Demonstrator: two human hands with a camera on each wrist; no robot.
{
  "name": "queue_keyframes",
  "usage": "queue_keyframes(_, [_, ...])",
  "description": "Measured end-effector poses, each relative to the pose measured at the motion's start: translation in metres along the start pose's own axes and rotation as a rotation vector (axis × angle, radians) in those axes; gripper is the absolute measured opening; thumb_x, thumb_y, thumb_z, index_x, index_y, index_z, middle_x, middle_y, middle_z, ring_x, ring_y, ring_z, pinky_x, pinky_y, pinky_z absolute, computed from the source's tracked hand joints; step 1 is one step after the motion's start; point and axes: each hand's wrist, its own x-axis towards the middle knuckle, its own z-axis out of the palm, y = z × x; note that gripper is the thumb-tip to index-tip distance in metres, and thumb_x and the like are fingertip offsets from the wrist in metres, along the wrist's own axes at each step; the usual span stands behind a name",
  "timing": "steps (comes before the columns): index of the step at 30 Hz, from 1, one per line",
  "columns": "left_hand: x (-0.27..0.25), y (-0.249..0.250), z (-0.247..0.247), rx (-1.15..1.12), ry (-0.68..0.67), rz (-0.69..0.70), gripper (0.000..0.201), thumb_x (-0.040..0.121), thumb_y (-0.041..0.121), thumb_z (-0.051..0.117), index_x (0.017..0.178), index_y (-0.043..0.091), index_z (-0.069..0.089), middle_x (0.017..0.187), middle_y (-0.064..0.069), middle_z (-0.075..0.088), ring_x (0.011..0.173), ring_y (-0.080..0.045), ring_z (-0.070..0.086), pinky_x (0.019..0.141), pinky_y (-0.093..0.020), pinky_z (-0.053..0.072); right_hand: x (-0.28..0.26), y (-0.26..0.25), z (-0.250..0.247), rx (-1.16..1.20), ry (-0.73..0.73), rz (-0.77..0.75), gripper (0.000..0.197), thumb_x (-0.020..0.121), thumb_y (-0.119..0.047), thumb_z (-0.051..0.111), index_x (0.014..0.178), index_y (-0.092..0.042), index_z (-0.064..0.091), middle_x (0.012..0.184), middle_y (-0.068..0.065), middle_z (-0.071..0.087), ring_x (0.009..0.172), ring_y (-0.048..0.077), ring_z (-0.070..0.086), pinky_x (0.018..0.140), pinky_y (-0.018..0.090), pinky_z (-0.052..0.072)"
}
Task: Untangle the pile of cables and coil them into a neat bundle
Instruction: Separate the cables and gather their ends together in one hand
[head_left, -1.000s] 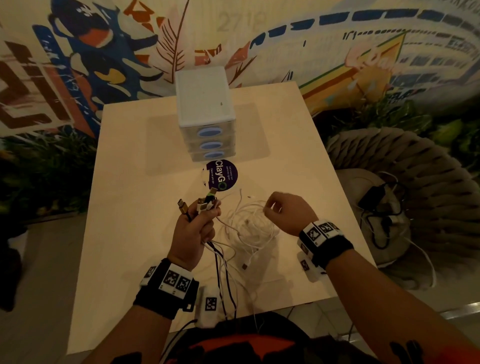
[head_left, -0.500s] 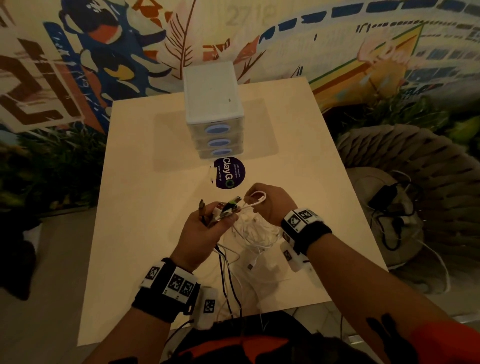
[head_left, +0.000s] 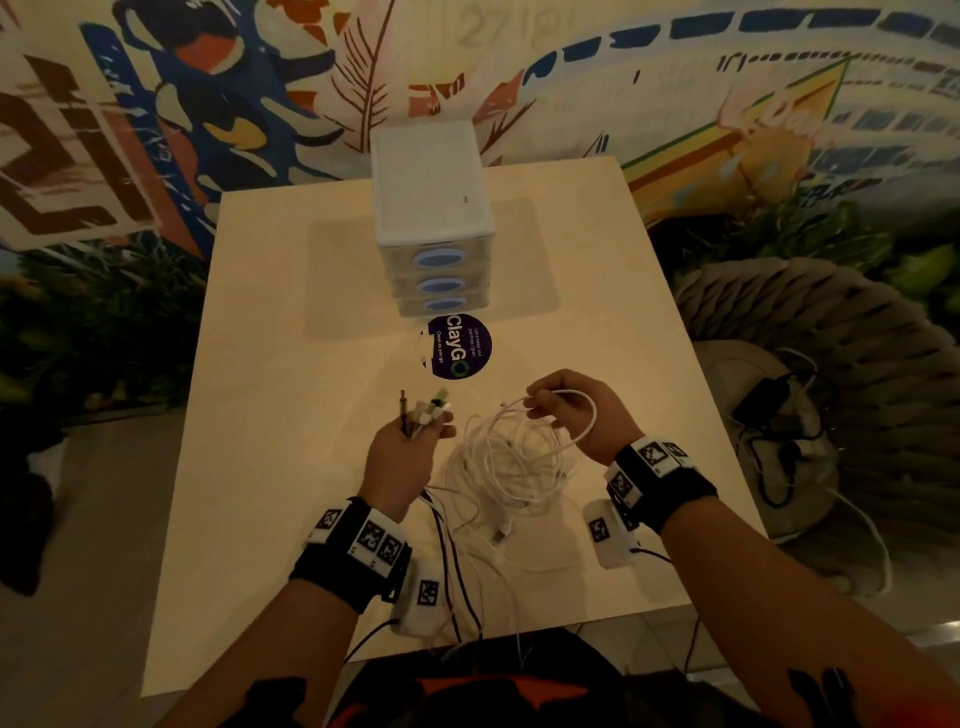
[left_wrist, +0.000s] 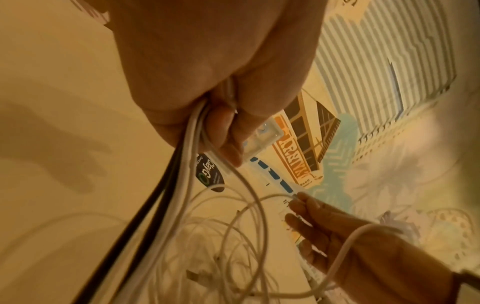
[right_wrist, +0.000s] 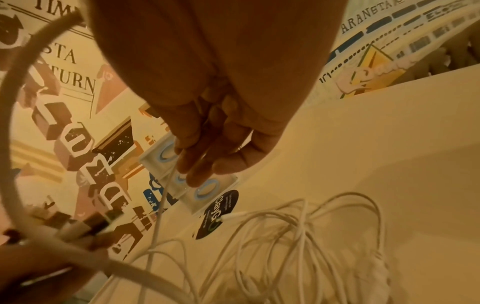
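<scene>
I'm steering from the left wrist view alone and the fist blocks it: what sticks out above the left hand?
Observer: In the head view, the left hand grips a bunch of plug ends that stand up out of the fist: one dark, jack-like, the rest white.
Operator: Where do the thin black cables go below the fist?
Observer: The thin black cables run past the left wrist and over the near edge of the pale wooden table.
Operator: Any free end in the white pile?
Observer: Yes. The right wrist view shows a white plug tip at the far side of the tangled white cable pile, by the round dark purple sticker.
</scene>
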Motion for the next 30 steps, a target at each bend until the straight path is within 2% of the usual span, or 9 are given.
queue_keyframes(3, [0.0, -0.003, 0.01, 0.13, -0.087, -0.051, 0.015, 0.09, 0.029, 0.076, 0.094, 0.015, 0.079, 0.043, 0.012, 0.055, 0.045, -0.01, 0.04, 0.055, -0.028, 0.035, -0.003, -0.002, -0.002, 0.044, -0.008, -0.02, 0.013, 0.103, -0.01, 0.057, 0.103, -0.008, 0.07, 0.098, 0.013, 0.077, 0.087, 0.019, 0.075, 0.066, 0.015, 0.05])
queue_keyframes(5, [-0.003, -0.005, 0.016, 0.161, -0.139, -0.059, 0.016, 0.089, 0.029, 0.076, 0.087, 0.014, 0.079, 0.039, 0.012, 0.049, 0.051, -0.013, 0.044, 0.062, -0.03, 0.037, -0.003, -0.002, -0.003, 0.041, -0.01, -0.023, 0.013, 0.103, -0.012, 0.057, 0.102, -0.011, 0.07, 0.098, 0.011, 0.077, 0.088, 0.02, 0.075, 0.066, 0.016, 0.05])
queue_keyframes(10, [-0.003, -0.005, 0.021, 0.18, -0.188, -0.048, 0.022, 0.089, 0.035, 0.076, 0.094, 0.013, 0.077, 0.069, 0.002, 0.064, 0.07, -0.021, 0.056, 0.068, -0.031, 0.043, -0.001, -0.004, -0.004, 0.037, -0.017, -0.021, 0.014, 0.103, -0.009, 0.057, 0.106, -0.004, 0.07, 0.097, 0.012, 0.077, 0.085, 0.021, 0.076, 0.066, 0.014, 0.049])
queue_keyframes(13, [0.001, -0.007, 0.018, 0.242, -0.254, 0.037, 0.026, 0.083, 0.024, 0.083, 0.107, 0.018, 0.074, 0.096, 0.007, 0.074, 0.087, -0.007, 0.066, 0.072, -0.022, 0.046, -0.002, -0.008, -0.004, 0.066, -0.032, -0.008, 0.015, 0.102, -0.01, 0.057, 0.106, -0.002, 0.069, 0.096, 0.012, 0.077, 0.082, 0.019, 0.076, 0.064, 0.016, 0.05])
queue_keyframes(16, [0.002, -0.006, 0.018, 0.262, -0.309, 0.054, 0.02, 0.078, 0.018, 0.087, 0.086, 0.021, 0.069, 0.084, 0.01, 0.072, 0.074, 0.002, 0.063, 0.058, -0.007, 0.042, -0.003, -0.009, -0.005, 0.092, -0.062, 0.012, 0.014, 0.103, -0.009, 0.056, 0.105, -0.003, 0.069, 0.093, 0.009, 0.077, 0.08, 0.018, 0.075, 0.063, 0.019, 0.051])
queue_keyframes(20, [-0.002, -0.006, 0.021, 0.259, -0.309, 0.082, 0.032, 0.079, 0.034, 0.086, 0.076, 0.011, 0.064, 0.068, 0.007, 0.067, 0.057, 0.004, 0.057, 0.053, -0.008, 0.04, 0.0, -0.007, -0.009, 0.062, -0.042, 0.033, 0.014, 0.103, -0.012, 0.057, 0.105, -0.007, 0.07, 0.095, 0.009, 0.077, 0.077, 0.02, 0.075, 0.062, 0.021, 0.051])
queue_keyframes(23, [-0.005, -0.006, 0.02, 0.146, -0.264, 0.059, 0.013, 0.079, 0.032, 0.086, 0.083, 0.026, 0.076, 0.077, 0.014, 0.075, 0.073, 0.005, 0.068, 0.072, -0.02, 0.051, 0.006, 0.005, -0.015, -0.144, 0.014, 0.025, 0.012, 0.098, -0.018, 0.064, 0.107, -0.021, 0.071, 0.092, -0.001, 0.077, 0.075, 0.016, 0.073, 0.068, 0.025, 0.053])
queue_keyframes(27, [-0.006, -0.002, 0.019, 0.053, -0.178, 0.027, 0.013, 0.075, 0.023, 0.088, 0.068, 0.028, 0.079, 0.077, 0.006, 0.077, 0.085, -0.019, 0.071, 0.085, -0.039, 0.053, 0.01, 0.017, -0.038, -0.585, -0.107, 0.128, 0.052, 0.092, -0.013, 0.068, 0.135, -0.037, 0.051, 0.101, -0.01, 0.072, 0.083, 0.013, 0.069, 0.082, 0.035, 0.056])
queue_keyframes(30, [-0.008, 0.002, 0.016, 0.045, -0.185, 0.05, 0.011, 0.08, 0.024, 0.083, 0.071, 0.02, 0.08, 0.084, 0.008, 0.078, 0.09, -0.015, 0.07, 0.088, -0.036, 0.052, 0.004, 0.006, -0.054, -0.562, 0.119, 0.103, 0.051, 0.093, -0.001, 0.055, 0.127, -0.039, 0.048, 0.106, -0.003, 0.066, 0.084, 0.017, 0.067, 0.075, 0.033, 0.053])
